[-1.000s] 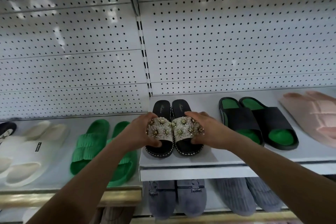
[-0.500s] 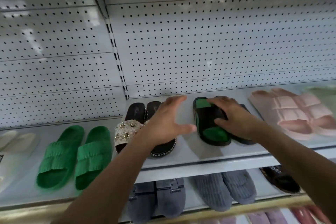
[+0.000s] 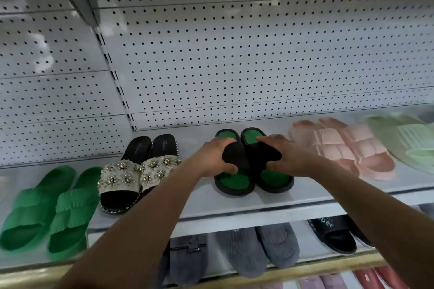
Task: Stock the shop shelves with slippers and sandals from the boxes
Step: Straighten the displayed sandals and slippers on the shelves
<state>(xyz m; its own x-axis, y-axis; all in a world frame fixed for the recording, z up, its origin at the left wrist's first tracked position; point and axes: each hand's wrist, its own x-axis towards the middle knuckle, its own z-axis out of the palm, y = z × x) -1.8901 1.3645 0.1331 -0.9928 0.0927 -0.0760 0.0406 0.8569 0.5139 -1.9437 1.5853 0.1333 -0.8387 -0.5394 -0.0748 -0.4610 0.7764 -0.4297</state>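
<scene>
A pair of black slides with green insoles (image 3: 234, 179) sits on the white shelf (image 3: 211, 204), side by side. My left hand (image 3: 212, 157) grips the black strap of the left slide, thumb below and fingers over the top. The right slide's strap is gripped the same way by my right hand (image 3: 287, 156). To the left stands a black pair with a beige strap of jewelled flowers (image 3: 138, 171), untouched.
Green slides (image 3: 49, 209) lie on the lower left shelf. Pink slides (image 3: 340, 148) and pale green slides (image 3: 408, 141) fill the right of the shelf. Grey slippers (image 3: 258, 248) and a black slide (image 3: 333, 234) sit on the shelf below. Pegboard backs everything.
Both hands left the flower slides and moved right; the right hand reached the black-and-green pair first, then the left joined it. Each now grips one strap.
</scene>
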